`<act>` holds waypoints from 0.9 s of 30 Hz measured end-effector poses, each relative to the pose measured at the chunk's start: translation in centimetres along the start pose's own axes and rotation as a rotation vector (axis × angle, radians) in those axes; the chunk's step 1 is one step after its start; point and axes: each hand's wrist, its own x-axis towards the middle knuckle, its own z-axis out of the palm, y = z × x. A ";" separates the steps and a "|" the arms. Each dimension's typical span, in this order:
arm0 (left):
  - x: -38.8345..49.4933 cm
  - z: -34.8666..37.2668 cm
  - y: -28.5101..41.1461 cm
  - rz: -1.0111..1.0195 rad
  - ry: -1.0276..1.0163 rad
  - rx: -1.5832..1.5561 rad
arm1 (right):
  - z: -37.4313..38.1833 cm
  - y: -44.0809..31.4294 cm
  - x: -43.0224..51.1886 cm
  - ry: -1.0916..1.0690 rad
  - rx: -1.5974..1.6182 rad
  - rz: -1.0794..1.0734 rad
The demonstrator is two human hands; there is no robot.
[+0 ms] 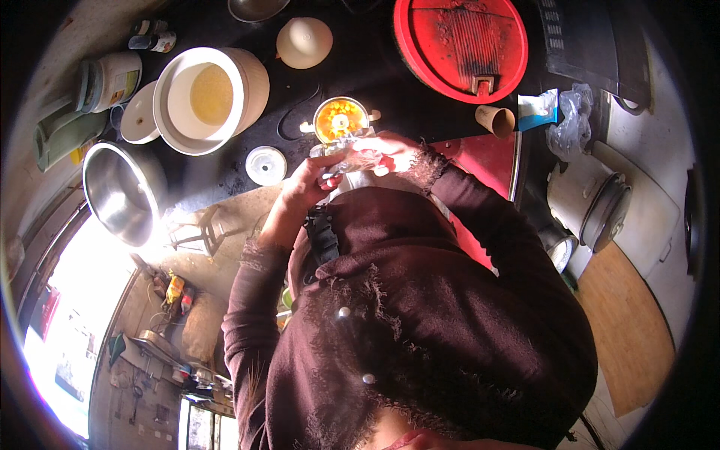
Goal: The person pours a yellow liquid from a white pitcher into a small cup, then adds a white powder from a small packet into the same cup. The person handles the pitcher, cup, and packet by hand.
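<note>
My left hand (306, 179) and my right hand (394, 152) grip a crinkled clear plastic bag (351, 157) between them, close in front of my waist. What the bag contains is hard to make out. Just beyond it stands a small round metal pot (319, 135) with two side lugs and a central post. Yellow and orange pieces (337, 109), resembling corn kernels, lie around that post. The bag hides part of the pot's near rim. Left of the pot, a round white lid (266, 173) with a centre hole lies on the black countertop (225, 179).
Leftward are a white pot (169, 107) with yellowish contents, a steel basin (121, 197) and jars (121, 76). A pale rounded vessel (306, 42) sits farther back. On the right are a red lid (419, 56), a paper cup (495, 118), a blue-and-white packet (537, 109) and a rice cooker (579, 188).
</note>
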 end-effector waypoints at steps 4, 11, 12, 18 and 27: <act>-0.2 0.7 -0.6 0.032 0.123 -0.015 | 0.3 -1.3 -1.2 -0.027 -0.031 0.048; 0.3 -2.2 -2.5 0.574 0.017 0.887 | 0.5 -2.0 -0.8 -0.123 -0.002 0.121; 0.6 -2.4 -2.6 0.590 0.027 0.906 | 0.3 -1.9 -0.5 -0.114 0.018 0.137; 0.2 0.1 -1.3 0.390 0.201 0.762 | 0.5 -1.6 0.0 0.065 -0.013 0.147; 2.5 -0.6 -1.6 0.131 0.183 -0.038 | -1.1 1.3 2.3 0.176 0.064 -0.005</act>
